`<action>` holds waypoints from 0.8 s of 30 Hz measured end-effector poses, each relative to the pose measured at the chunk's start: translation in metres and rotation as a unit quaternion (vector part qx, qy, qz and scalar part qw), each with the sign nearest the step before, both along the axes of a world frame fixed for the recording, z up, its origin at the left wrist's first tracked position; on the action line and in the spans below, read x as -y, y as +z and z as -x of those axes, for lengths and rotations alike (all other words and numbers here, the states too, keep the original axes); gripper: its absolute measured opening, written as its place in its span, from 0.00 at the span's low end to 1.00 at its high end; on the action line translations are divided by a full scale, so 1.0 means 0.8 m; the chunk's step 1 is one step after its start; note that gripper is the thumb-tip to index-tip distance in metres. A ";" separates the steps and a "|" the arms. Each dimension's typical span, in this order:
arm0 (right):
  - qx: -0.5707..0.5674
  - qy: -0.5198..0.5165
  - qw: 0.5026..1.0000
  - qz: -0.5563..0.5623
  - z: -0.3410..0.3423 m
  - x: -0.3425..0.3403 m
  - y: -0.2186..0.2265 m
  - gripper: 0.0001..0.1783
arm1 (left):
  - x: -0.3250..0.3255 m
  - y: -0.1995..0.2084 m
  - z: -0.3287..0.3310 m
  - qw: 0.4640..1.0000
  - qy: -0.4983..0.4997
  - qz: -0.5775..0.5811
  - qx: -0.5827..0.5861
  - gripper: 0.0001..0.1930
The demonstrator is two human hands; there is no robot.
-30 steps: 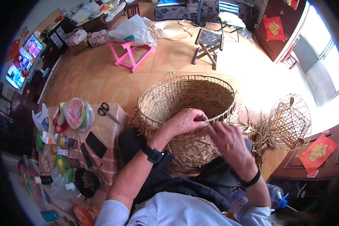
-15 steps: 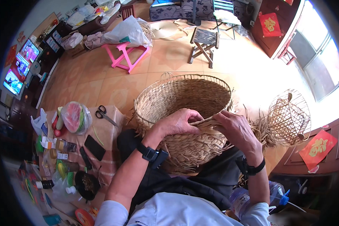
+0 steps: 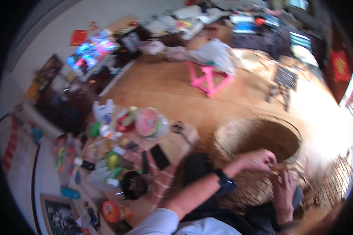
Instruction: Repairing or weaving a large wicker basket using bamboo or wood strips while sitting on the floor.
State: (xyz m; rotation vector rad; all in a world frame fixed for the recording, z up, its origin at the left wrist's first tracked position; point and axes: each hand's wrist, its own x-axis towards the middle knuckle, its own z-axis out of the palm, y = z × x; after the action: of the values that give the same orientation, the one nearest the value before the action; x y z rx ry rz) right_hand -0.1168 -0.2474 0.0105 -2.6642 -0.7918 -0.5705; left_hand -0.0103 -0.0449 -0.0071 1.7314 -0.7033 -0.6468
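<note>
A big round basket (image 3: 235, 138) woven of tan straw stands between my knees, its mouth tilted up. My left hand (image 3: 258, 159) reaches over the near rim, fingers pinched together. Just below and to its right, my right hand (image 3: 284, 187) is against the outside of the basket, its fingers bent upward. Between the fingertips of both hands runs a light tan straw strand (image 3: 278, 167) at the rim. Motion blur hides its exact course. Loose straw ends stick out from the basket's outer side.
At left, a cloth-covered table (image 3: 172, 172) bears a wrapped watermelon piece (image 3: 148, 122), scissors (image 3: 178, 127), a phone (image 3: 160, 156) and a dark bowl (image 3: 134, 185). Ahead are a pink stool (image 3: 208, 80) with a white bag and a folding stool (image 3: 284, 80). Straw and an openwork frame (image 3: 337, 178) are at right.
My view has swung to the left, so the basket and hands now appear farther right and lower. Both hands stay at the near rim; my right hand sits lower against the basket's outside.
</note>
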 end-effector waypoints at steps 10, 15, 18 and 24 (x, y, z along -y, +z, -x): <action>0.049 0.064 0.996 0.040 -0.001 -0.037 0.089 0.17 | -0.009 -0.003 -0.003 0.997 0.060 -0.023 -0.045 0.22; -0.032 0.018 0.999 0.018 -0.028 -0.026 0.035 0.18 | -0.007 0.011 -0.001 0.994 0.075 -0.048 -0.059 0.23; 0.025 0.022 0.999 0.034 -0.043 -0.020 0.026 0.20 | -0.005 0.001 -0.003 0.996 0.073 -0.051 -0.032 0.24; 0.027 0.082 0.995 0.038 -0.061 -0.003 0.012 0.17 | -0.003 -0.019 -0.006 0.997 0.072 -0.036 0.000 0.24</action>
State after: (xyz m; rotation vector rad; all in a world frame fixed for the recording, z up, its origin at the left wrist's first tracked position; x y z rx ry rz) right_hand -0.0678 -0.2448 0.0201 -2.6285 -1.0575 -0.5831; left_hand -0.0057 -0.0429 -0.0223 1.8303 -0.5541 -0.5796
